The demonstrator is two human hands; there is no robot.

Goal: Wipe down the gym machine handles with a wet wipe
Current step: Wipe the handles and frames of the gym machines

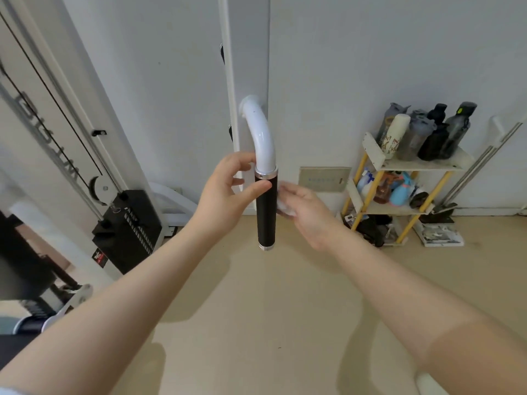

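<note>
In the middle of the frame hangs the black, round, matte gym handle grip (266,212). It has a shiny silver ring at its top and another at its bottom. Above it, a smooth, glossy white bent metal tube (261,132) curves up to the grey wall.

Our left hand (228,192) sits just left of the grip. Its fingers are loosely curled, and its thumb tip touches the top of the grip, just under the silver ring. It is not wrapped round the grip, so we think it is only steadying it.

Our right hand (302,206) is just right of the grip, with a small, crumpled white wet wipe (282,205) tucked under its fingers. The fingers curl over the wipe and hold it. The wipe is very near the side of the grip, but we cannot tell if it touches.

We think the wiping of this handle is underway or about to begin. The next move calls for pressing the soft wipe flat on the grip and rubbing up and down, all the way round.

At the right of the frame stands a yellow-legged shelf rack (370,155) full of plastic bottles.
</note>
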